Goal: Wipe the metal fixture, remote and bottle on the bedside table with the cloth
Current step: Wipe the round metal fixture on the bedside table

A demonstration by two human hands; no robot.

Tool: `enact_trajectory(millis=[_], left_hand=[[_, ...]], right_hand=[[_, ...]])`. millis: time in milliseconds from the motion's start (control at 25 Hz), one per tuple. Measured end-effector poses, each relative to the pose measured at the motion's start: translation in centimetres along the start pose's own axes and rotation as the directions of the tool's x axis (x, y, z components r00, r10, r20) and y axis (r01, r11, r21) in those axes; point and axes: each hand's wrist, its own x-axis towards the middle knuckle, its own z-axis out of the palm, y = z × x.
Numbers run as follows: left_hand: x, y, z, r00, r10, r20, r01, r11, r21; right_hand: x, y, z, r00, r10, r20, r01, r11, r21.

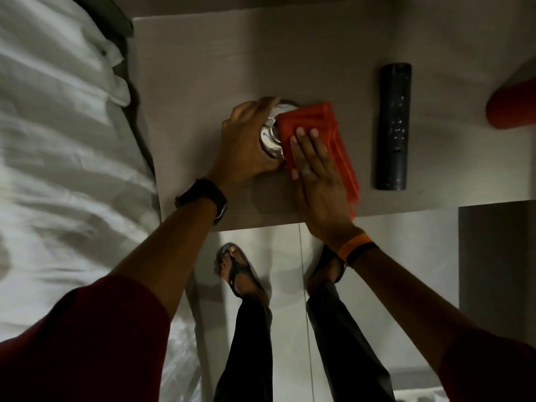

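Observation:
A round shiny metal fixture (271, 137) lies on the grey bedside table (188, 68). My left hand (246, 146) curls around its left side and holds it. A folded red cloth (316, 123) covers the fixture's right half, and my right hand (316, 181) lies flat on the cloth, fingers together, pressing it down. A black remote (394, 126) rests lengthwise on the table, to the right of the cloth and apart from it. At the right edge of the view a red rounded object (513, 103) shows partly; I cannot tell whether it is the bottle.
A bed with rumpled white sheets (58, 140) runs along the table's left side. The table's front edge is just under my wrists, with my sandalled feet (237, 271) on the pale tiled floor below. A dark panel (496, 256) stands at the lower right.

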Motion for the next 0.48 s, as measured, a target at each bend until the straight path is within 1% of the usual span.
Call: enact_trajectory(millis=[120,200,240,320,360,400,480], left_hand=[[0.2,0.1,0.0,1.000,0.017,-0.023,-0.018,1.000,-0.009],[0.5,0.3,0.1,1.000,-0.009,-0.016,0.009,1.000,-0.018],[0.6,0.4,0.1,1.000,-0.026,-0.002,0.026,0.999,-0.023],[0.5,0.3,0.0,0.998,-0.050,0.026,0.051,0.998,-0.028],[0.3,0.3,-0.1,0.998,-0.057,0.031,0.058,0.998,-0.033],[0.1,0.2,0.0,0.998,-0.060,0.031,0.062,0.997,-0.042],[0.1,0.0,0.5,0.999,-0.041,-0.001,0.041,0.998,-0.051]], right_hand=[[5.9,-0.4,0.1,0.997,0.037,-0.073,-0.039,0.999,-0.027],[6.5,-0.4,-0.1,0.991,0.063,-0.116,-0.064,0.998,-0.007],[4.8,-0.3,0.0,0.992,0.055,-0.114,-0.056,0.998,-0.004],[-0.7,-1.2,0.2,0.998,0.046,-0.038,-0.045,0.999,0.011],[-1.8,-1.5,0.1,0.999,0.045,-0.007,-0.044,0.999,0.023],[-1.2,-1.5,0.1,0.998,0.061,0.004,-0.061,0.997,0.046],[3.4,-1.8,0.2,0.993,0.111,-0.044,-0.109,0.993,0.055]])
